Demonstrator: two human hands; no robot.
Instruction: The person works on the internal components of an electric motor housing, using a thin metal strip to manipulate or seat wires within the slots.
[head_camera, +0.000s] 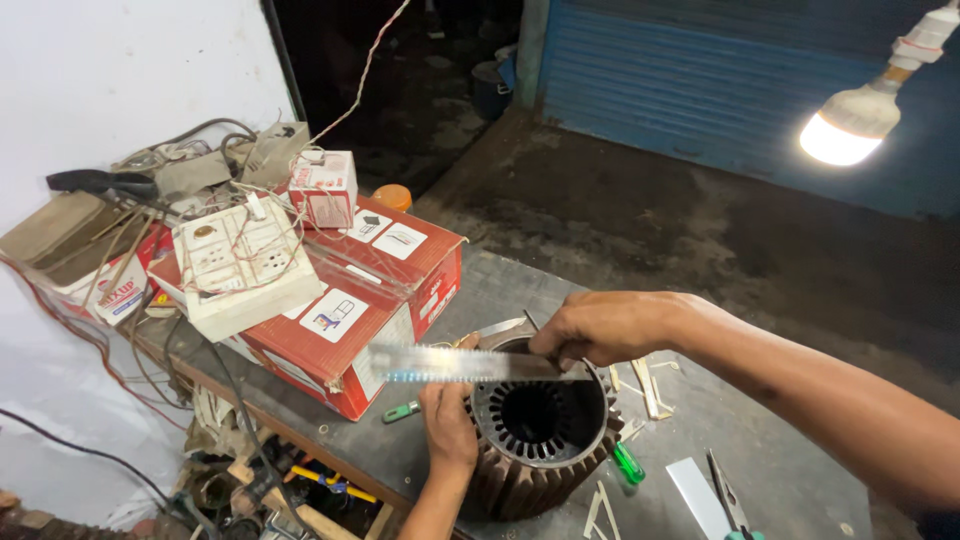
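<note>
Your right hand (610, 328) pinches a hacksaw blade (470, 364) flat across the motor stator (540, 430) on the tabletop (500, 290); your left hand (450, 425) clamps the stator's rim, steadying it.

Switchboard (243, 262) on box (350, 310), stator (540, 430) right

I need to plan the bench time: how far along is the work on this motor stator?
Done: the stator stands on end on the bench, its slots bare, no winding visible. In hand: the right hand holds a flat metal strip across the top while the left hand steadies the rim. Left: all slots remain unfilled.
</note>
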